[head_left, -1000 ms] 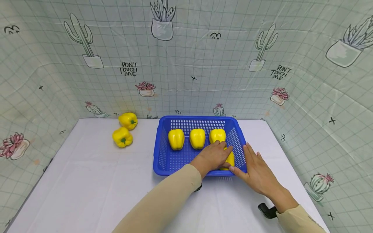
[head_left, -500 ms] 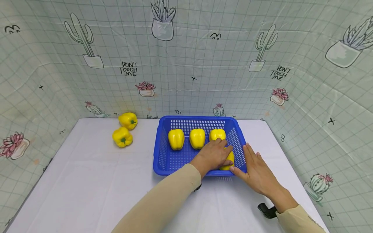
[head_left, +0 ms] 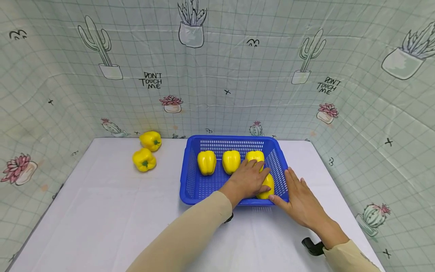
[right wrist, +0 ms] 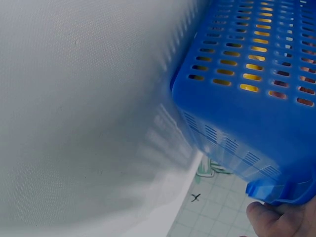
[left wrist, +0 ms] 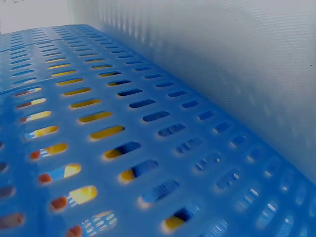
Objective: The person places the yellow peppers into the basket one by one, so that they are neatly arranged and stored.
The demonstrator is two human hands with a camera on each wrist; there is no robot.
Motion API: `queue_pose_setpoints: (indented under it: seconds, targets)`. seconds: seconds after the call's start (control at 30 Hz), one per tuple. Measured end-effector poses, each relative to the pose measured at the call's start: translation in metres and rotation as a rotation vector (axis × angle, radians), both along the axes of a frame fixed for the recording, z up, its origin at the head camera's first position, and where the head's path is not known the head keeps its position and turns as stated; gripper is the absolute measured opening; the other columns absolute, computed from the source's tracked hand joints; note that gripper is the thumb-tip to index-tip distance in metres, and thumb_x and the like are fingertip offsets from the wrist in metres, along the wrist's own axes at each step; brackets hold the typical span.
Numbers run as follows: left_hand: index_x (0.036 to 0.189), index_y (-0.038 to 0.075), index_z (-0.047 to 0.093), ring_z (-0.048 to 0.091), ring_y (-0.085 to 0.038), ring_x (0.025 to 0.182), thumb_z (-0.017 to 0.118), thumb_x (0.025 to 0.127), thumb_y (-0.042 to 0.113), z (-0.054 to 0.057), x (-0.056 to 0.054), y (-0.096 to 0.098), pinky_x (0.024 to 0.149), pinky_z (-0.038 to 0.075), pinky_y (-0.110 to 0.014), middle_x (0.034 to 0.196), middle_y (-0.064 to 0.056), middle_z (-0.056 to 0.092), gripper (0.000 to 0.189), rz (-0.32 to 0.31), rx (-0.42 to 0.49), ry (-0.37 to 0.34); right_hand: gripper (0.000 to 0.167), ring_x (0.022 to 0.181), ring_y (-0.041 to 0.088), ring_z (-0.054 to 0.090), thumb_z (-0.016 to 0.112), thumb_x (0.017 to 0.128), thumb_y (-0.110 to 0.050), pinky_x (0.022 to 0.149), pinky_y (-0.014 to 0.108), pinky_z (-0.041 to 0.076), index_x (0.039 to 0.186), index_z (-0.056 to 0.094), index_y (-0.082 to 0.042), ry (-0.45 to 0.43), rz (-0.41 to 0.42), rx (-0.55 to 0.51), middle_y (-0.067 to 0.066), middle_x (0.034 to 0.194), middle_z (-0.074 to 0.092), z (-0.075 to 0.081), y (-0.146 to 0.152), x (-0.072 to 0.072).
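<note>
Inspector: State the left hand's condition.

Clerk: The left hand [head_left: 245, 179] was inside the blue basket [head_left: 234, 138], right of the frame's centre. Its fingers were loosely extended, released, over the left side of the nearest yellow pepper [head_left: 268, 186]. Fingertip contact could not be told.

Inspector: And the right hand [head_left: 304, 204]?

Clerk: At lower right of the frame, unclenched, straight fingers against the basket's right rim, thumb at the near corner.

Inspector: Remaining contents?

Clerk: Three peppers stood in a row along the far side: the left one [head_left: 206, 163], the middle one [head_left: 231, 162] and the right one [head_left: 255, 155], the last partly covered by the left hand's fingers.

Inspector: Outside the basket?

Clerk: Two loose peppers [head_left: 144, 159] lay close together on the white table [head_left: 102, 211], left of the frame's centre.
</note>
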State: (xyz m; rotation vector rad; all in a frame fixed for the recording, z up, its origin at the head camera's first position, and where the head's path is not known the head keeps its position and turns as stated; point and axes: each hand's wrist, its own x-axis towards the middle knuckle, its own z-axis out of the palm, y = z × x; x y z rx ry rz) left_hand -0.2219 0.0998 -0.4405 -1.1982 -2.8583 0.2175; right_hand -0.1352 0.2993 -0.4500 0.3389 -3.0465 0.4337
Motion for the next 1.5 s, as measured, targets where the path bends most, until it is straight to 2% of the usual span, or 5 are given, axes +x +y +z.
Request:
queue_pose_setpoints:
  seconds: [0.53, 0.73, 0.97, 1.23, 1.5]
  targets:
    - [0.158, 0.023, 0.047, 0.04, -0.029, 0.154, 0.047, 0.108, 0.058, 0.037, 0.023, -0.053, 0.127, 0.033, -0.057, 0.163, -0.005, 0.044, 0.061, 0.069, 0.084, -0.059, 0.104, 0.155, 0.053, 0.025, 0.055, 0.102, -0.063, 0.126, 0.069, 0.02, 0.163, 0.015, 0.011, -0.014, -0.008, 0.008, 0.034, 0.17, 0.015, 0.001, -0.001, 0.0]
    - [0.158, 0.022, 0.047, 0.036, -0.03, 0.155, 0.051, 0.107, 0.055, 0.061, 0.027, -0.091, 0.129, 0.029, -0.055, 0.163, -0.005, 0.044, 0.061, 0.113, 0.16, -0.051, 0.105, 0.156, 0.053, 0.023, 0.055, 0.102, -0.064, 0.127, 0.068, 0.018, 0.164, 0.013, 0.01, -0.027, -0.017, -0.003, 0.034, 0.171, 0.014, 0.001, -0.001, 0.001]
    - [0.154, 0.014, 0.053, 0.043, -0.033, 0.151, 0.056, 0.108, 0.043, 0.081, 0.017, -0.155, 0.128, 0.033, -0.052, 0.16, -0.013, 0.049, 0.055, 0.18, 0.284, 0.02, 0.106, 0.157, 0.052, 0.022, 0.056, 0.102, -0.063, 0.128, 0.067, 0.017, 0.164, 0.012, 0.01, -0.035, -0.012, 0.0, 0.033, 0.172, 0.012, 0.001, -0.001, 0.001]
    - [0.156, 0.008, 0.049, 0.043, -0.041, 0.149, 0.061, 0.106, 0.032, 0.071, -0.006, -0.248, 0.124, 0.036, -0.059, 0.161, -0.019, 0.045, 0.056, 0.324, 0.319, 0.007, 0.106, 0.157, 0.052, 0.022, 0.056, 0.101, -0.064, 0.128, 0.067, 0.017, 0.164, 0.012, 0.009, -0.04, -0.014, -0.002, 0.033, 0.171, 0.012, 0.001, -0.003, 0.001]
    - [0.154, -0.002, 0.044, 0.037, -0.051, 0.147, 0.061, 0.097, 0.008, 0.056, -0.019, -0.317, 0.117, 0.037, -0.07, 0.16, -0.029, 0.036, 0.06, 0.45, 0.211, -0.095, 0.106, 0.157, 0.052, 0.022, 0.056, 0.101, -0.064, 0.127, 0.068, 0.017, 0.164, 0.014, 0.01, -0.028, -0.016, -0.006, 0.034, 0.171, 0.014, 0.0, -0.002, 0.001]
